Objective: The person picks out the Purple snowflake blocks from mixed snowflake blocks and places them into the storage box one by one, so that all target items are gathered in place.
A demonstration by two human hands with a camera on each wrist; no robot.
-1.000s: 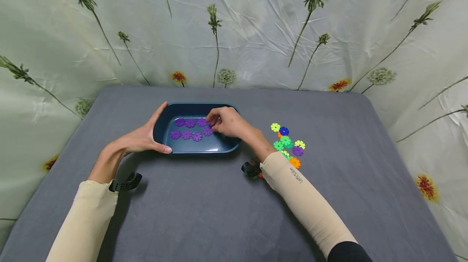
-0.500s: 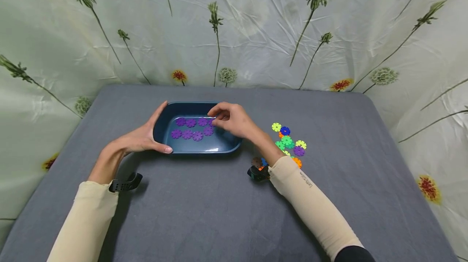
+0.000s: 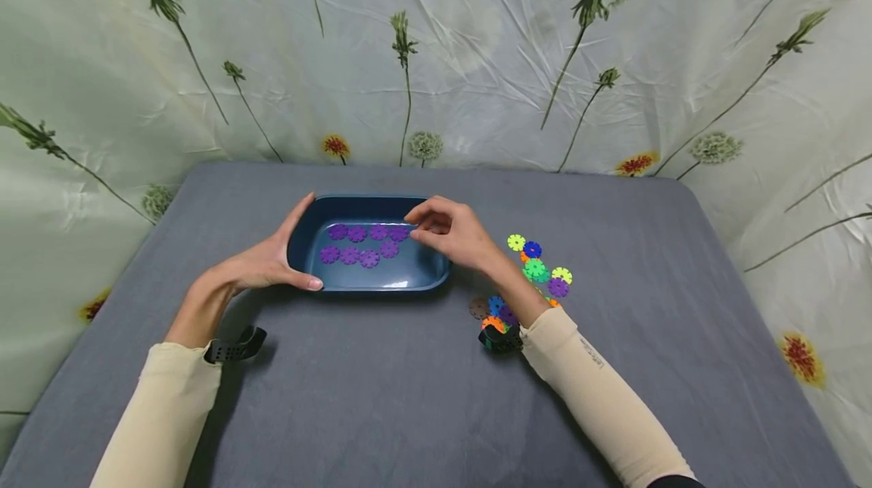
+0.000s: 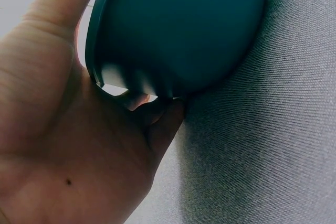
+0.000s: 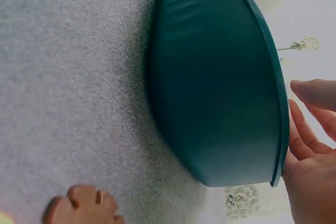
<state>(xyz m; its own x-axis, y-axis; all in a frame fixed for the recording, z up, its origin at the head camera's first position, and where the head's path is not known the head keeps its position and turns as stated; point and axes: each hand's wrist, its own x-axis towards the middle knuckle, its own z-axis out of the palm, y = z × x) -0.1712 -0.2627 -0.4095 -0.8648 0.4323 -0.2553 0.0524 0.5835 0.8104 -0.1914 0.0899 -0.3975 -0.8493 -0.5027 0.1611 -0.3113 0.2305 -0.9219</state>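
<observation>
A dark blue tray (image 3: 398, 273) stands on the cloth in the head view. Two rough rows of purple notched discs (image 3: 369, 259) lie on its floor. At its left end my left hand (image 3: 262, 262) grips the tray, thumb at the front rim and fingers toward the back; the left wrist view shows this hand (image 4: 79, 145) around the tray's end. My right hand (image 3: 459, 237) hovers over the tray's right end with fingers loosely bent. From the right wrist, thumb and fingers (image 5: 312, 94) stand apart beyond the rim, nothing visible between them.
Right of the tray, loose notched discs (image 3: 535, 269) in green, yellow, blue, orange and purple lie on the grey cloth (image 3: 368, 397). A brown disc (image 3: 480, 309) lies near my right wrist, which partly hides the pile. A flower-printed curtain (image 3: 477, 79) hangs behind.
My right hand has moved right, away from the purple discs, toward the tray's right end, uncovering the far-right one. My left hand and the tray stay put.
</observation>
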